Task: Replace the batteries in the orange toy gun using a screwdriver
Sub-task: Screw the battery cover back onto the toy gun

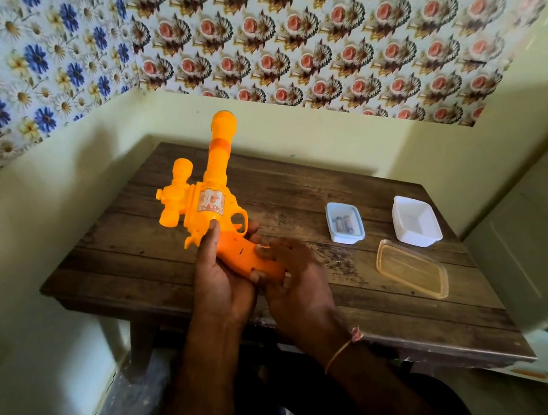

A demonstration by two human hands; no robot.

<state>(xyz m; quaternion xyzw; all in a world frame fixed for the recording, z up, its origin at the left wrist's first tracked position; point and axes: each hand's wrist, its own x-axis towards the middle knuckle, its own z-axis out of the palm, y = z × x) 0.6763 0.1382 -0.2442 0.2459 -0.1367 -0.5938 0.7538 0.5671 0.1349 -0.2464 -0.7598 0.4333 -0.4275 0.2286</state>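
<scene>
The orange toy gun (210, 194) is held above the wooden table (167, 248), barrel pointing away and up, scope on its left side. My left hand (221, 282) wraps the rear of the grip with its thumb up on the body. My right hand (295, 280) holds the lower end of the grip, thumb pressed on the grip's side panel. A small clear box with a blue-rimmed lid (344, 222) lies on the table to the right, with batteries inside it. No screwdriver is in sight.
A white empty tub (414, 221) stands right of the battery box. A clear amber lid (411, 269) lies nearer the table's front right. Walls close in behind and on the left; a pale cabinet (544, 226) stands at the right.
</scene>
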